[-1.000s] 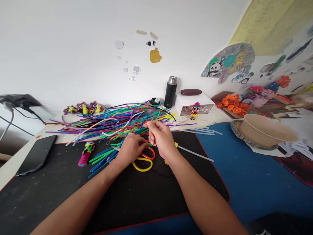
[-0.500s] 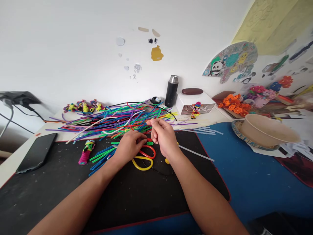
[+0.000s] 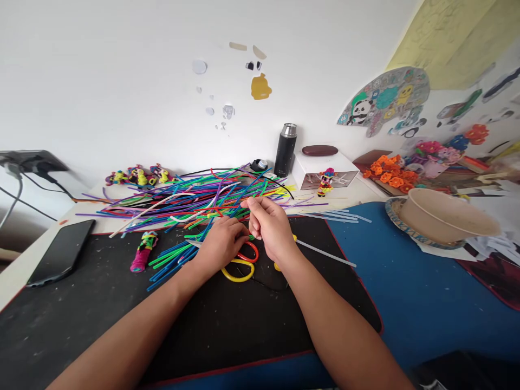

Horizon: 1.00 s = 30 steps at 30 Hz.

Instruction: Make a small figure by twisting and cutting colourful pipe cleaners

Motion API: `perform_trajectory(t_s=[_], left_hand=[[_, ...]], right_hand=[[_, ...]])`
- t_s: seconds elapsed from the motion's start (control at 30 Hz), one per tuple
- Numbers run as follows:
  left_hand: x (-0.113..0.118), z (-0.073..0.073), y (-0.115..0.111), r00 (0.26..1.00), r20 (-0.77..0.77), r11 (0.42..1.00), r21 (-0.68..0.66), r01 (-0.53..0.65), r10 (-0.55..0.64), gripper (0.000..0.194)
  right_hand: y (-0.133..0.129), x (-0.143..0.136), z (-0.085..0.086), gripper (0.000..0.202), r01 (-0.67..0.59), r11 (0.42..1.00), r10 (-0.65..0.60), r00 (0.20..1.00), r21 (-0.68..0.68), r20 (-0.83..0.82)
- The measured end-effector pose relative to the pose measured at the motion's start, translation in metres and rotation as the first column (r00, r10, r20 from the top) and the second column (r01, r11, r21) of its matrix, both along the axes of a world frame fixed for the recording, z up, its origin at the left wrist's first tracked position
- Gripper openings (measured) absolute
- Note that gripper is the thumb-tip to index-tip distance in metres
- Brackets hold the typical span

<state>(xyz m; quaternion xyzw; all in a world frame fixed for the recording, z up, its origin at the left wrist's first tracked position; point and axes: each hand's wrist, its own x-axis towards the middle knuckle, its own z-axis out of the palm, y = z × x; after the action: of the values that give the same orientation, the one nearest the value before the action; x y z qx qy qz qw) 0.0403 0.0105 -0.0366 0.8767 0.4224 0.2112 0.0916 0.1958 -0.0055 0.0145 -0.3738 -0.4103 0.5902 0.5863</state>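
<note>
My right hand [image 3: 270, 225] is closed in a pinch, thumb against forefinger, at the end of a thin red pipe cleaner [image 3: 229, 210] that runs left in front of the pile. Close beside it, my left hand [image 3: 221, 241] has its fingers curled together; what they hold is hidden. Under the left hand lie scissors with a red and a yellow handle loop [image 3: 239, 279], their blade tip poking out on the left. Cut blue and green pipe cleaners [image 3: 168, 260] lie left of that hand. A small pink and green pipe-cleaner figure [image 3: 142, 252] rests farther left.
A heap of long coloured pipe cleaners [image 3: 195, 197] spreads along the back. Behind stand a black flask [image 3: 286, 151] and a white box [image 3: 325, 162] with a small figure [image 3: 326, 181] before it. A phone [image 3: 60, 252] lies left; a beige bowl [image 3: 449, 216] stands right.
My left hand has shifted slightly right, nearer my right hand, covering the small green piece that showed between them. My right hand has barely moved.
</note>
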Motion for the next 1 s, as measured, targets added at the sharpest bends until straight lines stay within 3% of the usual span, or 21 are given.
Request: perform_trajectory(t_s=[0.17,0.3,0.37,0.5,0.6,0.67,0.77,1.0], left_hand=[[0.0,0.001,0.0,0.999,0.049,1.0,-0.016,0.018,-0.017,0.015],[-0.009,0.011,-0.001,0.954,0.298,0.997,-0.081,-0.011,0.035,0.015],[-0.017,0.017,-0.001,0.887,0.443,0.984,-0.167,-0.058,0.128,0.016],[-0.031,0.025,0.001,0.672,0.664,0.915,-0.401,-0.053,0.33,0.028],[-0.035,0.028,0.001,0.574,0.732,0.897,-0.442,-0.01,0.368,0.034],[-0.034,0.029,-0.001,0.567,0.745,0.906,-0.424,-0.004,0.351,0.034],[-0.032,0.031,-0.003,0.613,0.732,0.93,-0.366,-0.014,0.298,0.029],[-0.035,0.035,-0.006,0.696,0.683,0.965,-0.254,-0.062,0.224,0.02]], right_hand=[[0.0,-0.001,-0.001,0.04,-0.018,1.0,0.018,1.0,-0.001,-0.013],[0.0,0.0,-0.002,0.04,-0.017,1.0,0.017,1.0,-0.001,-0.01],[0.001,0.0,-0.002,0.04,-0.01,1.0,0.01,1.0,0.001,0.004],[0.0,0.0,-0.004,0.039,-0.018,1.0,0.019,0.997,-0.005,0.068],[-0.001,-0.003,-0.006,0.038,-0.049,0.999,0.049,0.985,0.0,0.164],[-0.002,-0.004,-0.008,0.037,-0.065,0.997,0.056,0.968,0.029,0.245],[-0.003,-0.007,-0.013,0.035,-0.082,0.993,0.05,0.938,0.079,0.344],[-0.002,-0.007,-0.018,0.032,-0.064,0.993,0.016,0.905,0.1,0.426]])
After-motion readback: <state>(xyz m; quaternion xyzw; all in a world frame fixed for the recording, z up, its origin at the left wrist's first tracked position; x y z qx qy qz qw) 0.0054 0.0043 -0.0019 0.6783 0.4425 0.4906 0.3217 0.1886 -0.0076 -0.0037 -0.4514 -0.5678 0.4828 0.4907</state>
